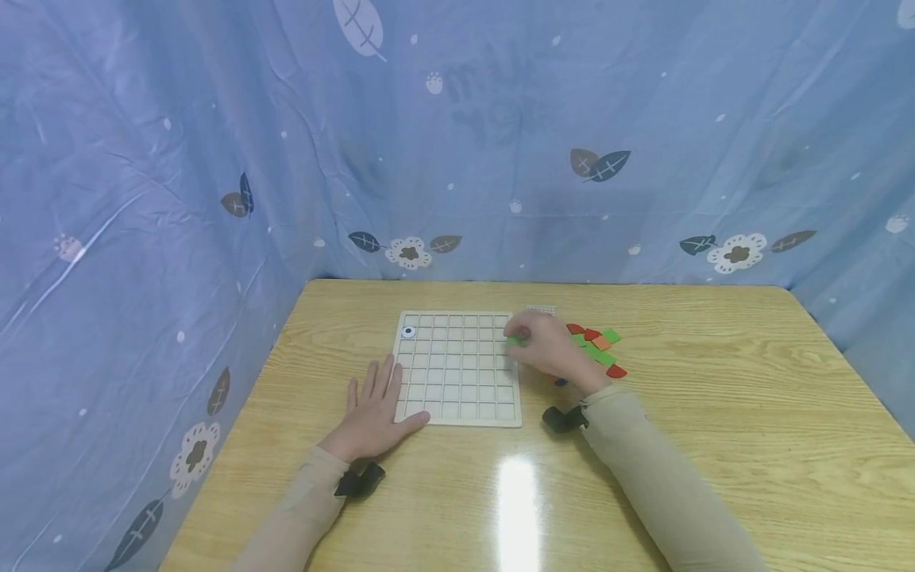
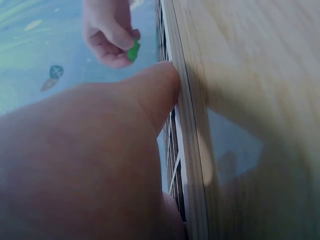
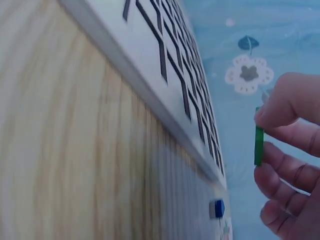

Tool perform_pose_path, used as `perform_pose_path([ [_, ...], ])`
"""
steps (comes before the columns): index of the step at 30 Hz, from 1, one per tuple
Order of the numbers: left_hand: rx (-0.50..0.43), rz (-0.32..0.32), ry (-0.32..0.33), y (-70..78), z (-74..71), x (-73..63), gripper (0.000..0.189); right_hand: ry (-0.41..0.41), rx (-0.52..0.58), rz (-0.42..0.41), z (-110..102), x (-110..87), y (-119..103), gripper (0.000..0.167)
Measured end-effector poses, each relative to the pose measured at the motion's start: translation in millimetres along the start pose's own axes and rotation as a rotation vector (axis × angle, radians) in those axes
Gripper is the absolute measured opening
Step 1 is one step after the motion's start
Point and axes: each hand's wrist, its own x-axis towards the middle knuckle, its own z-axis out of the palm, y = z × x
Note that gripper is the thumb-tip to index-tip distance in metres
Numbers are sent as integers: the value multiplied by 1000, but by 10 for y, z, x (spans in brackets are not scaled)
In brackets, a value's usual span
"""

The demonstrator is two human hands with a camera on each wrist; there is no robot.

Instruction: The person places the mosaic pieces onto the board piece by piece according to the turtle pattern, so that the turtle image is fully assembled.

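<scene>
**Left hand (image 1: 372, 421) is spreading beside a gridded board (image 1: 457, 373) while right hand (image 1: 546, 343) is pinching a green piece (image 1: 513, 341)**

At far left of the head view, a blue curtain (image 1: 129, 183) is hanging and continuing across the top of the frame. Left of center, the left hand is lying with fingers extended along the board's lower left corner, its thumb touching the near edge; it is gripping nothing. The board is lying flat at center, and a round white disc with a dark middle (image 1: 408, 332) is sitting near its upper left corner. At the board's upper right edge, the right hand is holding the green piece between thumb and fingers, raised above the board in the left wrist view. Just beyond, a small pale item (image 1: 541, 308) is showing, too small to identify. Below the hand, a blue piece (image 1: 561, 382) is lying partly hidden. Farther right, red, green and orange pieces (image 1: 604, 359) are lying clustered on the wood-grained counter (image 1: 729, 373).
</scene>
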Motion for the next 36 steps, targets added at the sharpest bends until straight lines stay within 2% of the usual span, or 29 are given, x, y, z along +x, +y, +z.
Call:
perform_pose_path([
  [8, 21, -6, 1, -22, 11, 5, 107, -6, 95, -19, 87, 55, -249, 19],
  [14, 21, -24, -32, 33, -51, -3, 108, -12, 109, -45, 181, 116, -324, 22],
  [20, 9, -17, -12, 6, 2, 14, 108, -55, 128, -38, 253, 222, -427, 27],
  [24, 2, -8, -5, 1, 4, 25, 108, -73, 107, -53, 273, 322, -535, 28],
  [28, 31, -24, -34, 16, -27, 26, 107, -94, 54, -97, 313, 446, -642, 28],
  [32, 23, -24, -24, 4, -15, 15, 107, -116, 11, -148, 427, 573, -712, 28],
  [36, 6, -18, -13, -13, 23, 11, 107, -146, -24, -158, 566, 669, -792, 26],
])
